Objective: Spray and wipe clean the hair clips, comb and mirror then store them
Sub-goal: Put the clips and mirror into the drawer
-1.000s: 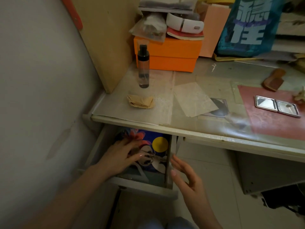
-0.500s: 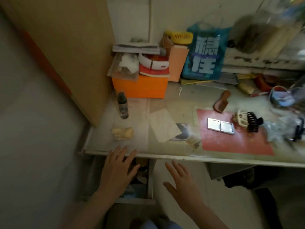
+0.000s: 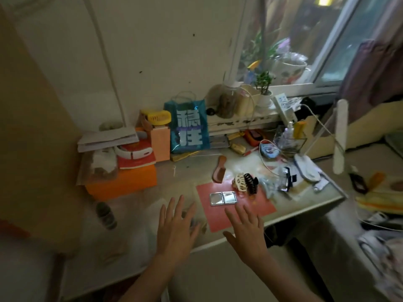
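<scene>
Both hands, left hand (image 3: pixel 174 225) and right hand (image 3: pixel 246 229), hover at lower centre with fingers spread, holding nothing. On the surface (image 3: pixel 185 177) at centre lie one folding mirror (image 3: pixel 223 198), two hair clips (image 3: pixel 246 183) and one comb (image 3: pixel 219 172); one blurred spray bottle (image 3: pixel 106 215) stands at left.

two hair clips (image 3: pixel 245 184), one comb (image 3: pixel 219 170), one mirror (image 3: pixel 223 198).
</scene>
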`<state>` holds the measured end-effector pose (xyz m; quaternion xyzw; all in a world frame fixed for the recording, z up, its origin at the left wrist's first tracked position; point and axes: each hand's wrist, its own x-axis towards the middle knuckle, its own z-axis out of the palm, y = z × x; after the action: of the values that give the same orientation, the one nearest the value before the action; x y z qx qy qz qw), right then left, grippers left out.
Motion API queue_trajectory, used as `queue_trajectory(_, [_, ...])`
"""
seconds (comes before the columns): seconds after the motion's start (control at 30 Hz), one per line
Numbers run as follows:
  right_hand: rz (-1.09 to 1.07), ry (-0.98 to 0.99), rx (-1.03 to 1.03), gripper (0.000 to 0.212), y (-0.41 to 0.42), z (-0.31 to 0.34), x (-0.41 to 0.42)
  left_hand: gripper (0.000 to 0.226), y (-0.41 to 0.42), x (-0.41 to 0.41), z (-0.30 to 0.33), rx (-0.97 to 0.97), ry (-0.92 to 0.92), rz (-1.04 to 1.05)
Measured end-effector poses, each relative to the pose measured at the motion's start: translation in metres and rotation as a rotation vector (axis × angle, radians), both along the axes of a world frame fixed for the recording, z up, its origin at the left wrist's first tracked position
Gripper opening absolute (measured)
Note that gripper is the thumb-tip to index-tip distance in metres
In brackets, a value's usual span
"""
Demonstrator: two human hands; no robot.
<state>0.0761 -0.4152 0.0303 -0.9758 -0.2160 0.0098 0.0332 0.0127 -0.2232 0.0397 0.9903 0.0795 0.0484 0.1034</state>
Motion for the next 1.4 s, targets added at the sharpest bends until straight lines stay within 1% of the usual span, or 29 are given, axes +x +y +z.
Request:
queue_trajectory(0.03, [-0.023, -0.006, -0.003, 0.092, -0.006, 0.001, 0.006, 0.05, -0.007, 0.009, 0.001, 0.015, -0.024, -0.02])
queue_trajectory(0.07, [-0.046, -0.006, 0.0, 0.093, -0.013, 0.001, 0.012, 0.054, -0.014, 0.018, 0.002, 0.021, -0.035, -0.033])
queue_trajectory(0.13, [-0.096, -0.005, 0.013, 0.097, -0.028, 0.001, 0.026, 0.064, -0.029, 0.036, 0.004, -0.001, -0.005, -0.053])
queue_trajectory(0.2, [-0.155, -0.003, 0.021, 0.099, -0.043, 0.002, 0.041, 0.063, -0.044, 0.057, -0.003, 0.002, 0.019, -0.078])
queue_trajectory(0.23, [-0.175, -0.003, 0.012, 0.097, -0.051, 0.001, 0.05, 0.062, -0.051, 0.067, -0.006, 0.004, 0.021, -0.088])
queue_trajectory(0.3, [-0.202, -0.017, -0.009, 0.086, -0.069, -0.005, 0.072, 0.059, -0.066, 0.09, -0.015, 0.008, 0.025, -0.086])
queue_trajectory(0.33, [-0.207, -0.025, -0.016, 0.083, -0.079, -0.008, 0.085, 0.059, -0.074, 0.104, -0.02, -0.008, 0.035, -0.089])
queue_trajectory(0.47, [-0.216, 0.019, -0.056, 0.085, -0.118, -0.028, 0.143, 0.063, -0.109, 0.165, -0.036, -0.002, 0.075, -0.071])
queue_trajectory(0.63, [-0.158, 0.048, -0.048, 0.08, -0.149, -0.048, 0.203, 0.061, -0.145, 0.227, -0.056, -0.053, 0.126, -0.001])
queue_trajectory(0.7, [-0.122, 0.055, -0.045, 0.081, -0.151, -0.054, 0.224, 0.06, -0.152, 0.244, -0.061, -0.067, 0.117, 0.046])
queue_trajectory(0.83, [-0.082, 0.058, -0.039, 0.084, -0.145, -0.063, 0.253, 0.068, -0.149, 0.261, -0.072, -0.084, 0.193, 0.059])
queue_trajectory(1.0, [-0.083, 0.052, -0.08, 0.068, -0.126, -0.075, 0.282, 0.074, -0.136, 0.28, -0.087, -0.143, 0.264, 0.092])
queue_trajectory(1.1, [-0.109, 0.107, -0.102, 0.076, -0.113, -0.087, 0.295, 0.076, -0.128, 0.295, -0.095, -0.13, 0.341, 0.084])
queue_trajectory(1.2, [-0.113, 0.136, -0.116, 0.084, -0.102, -0.095, 0.309, 0.076, -0.119, 0.311, -0.103, -0.128, 0.347, 0.087])
queue_trajectory(1.3, [-0.126, 0.146, -0.113, 0.083, -0.093, -0.103, 0.319, 0.074, -0.112, 0.323, -0.109, -0.143, 0.399, 0.084])
queue_trajectory(1.4, [-0.116, 0.169, -0.127, 0.075, -0.09, -0.112, 0.328, 0.07, -0.11, 0.332, -0.114, -0.161, 0.465, 0.097])
